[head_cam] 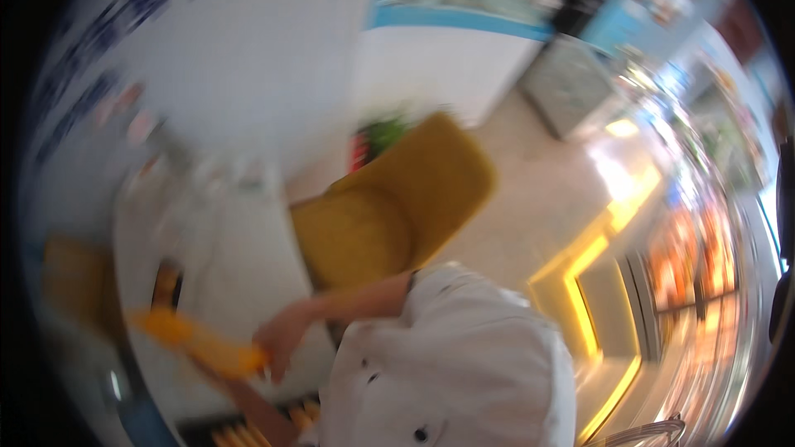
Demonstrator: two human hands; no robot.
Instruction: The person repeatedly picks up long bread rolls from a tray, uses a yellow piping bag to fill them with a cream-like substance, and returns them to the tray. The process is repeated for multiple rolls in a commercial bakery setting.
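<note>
The view is blurred and tilted, with the white buttoned jacket (459,354) I wear at the lower right. My right hand (287,335) grips the near end of a long, soft orange item (217,347), bag-like but too blurred to name surely. From below, my left forearm (248,400) reaches under this item; the left hand is largely hidden by it, and its fingers cannot be made out. Both arms are over a white marble-look table (242,254). Just beyond the orange item lies a small dark-edged rectangular thing (166,285) with a brown middle.
Along the table's lower edge, a black tray (192,431) holds several pale, elongated pieces. A mustard-yellow chair (397,205) stands beside the table, with a green plant (388,133) behind it. Blurred small items (174,149) stand at the table's far end. Lit display shelving (689,267) lies to the right.
</note>
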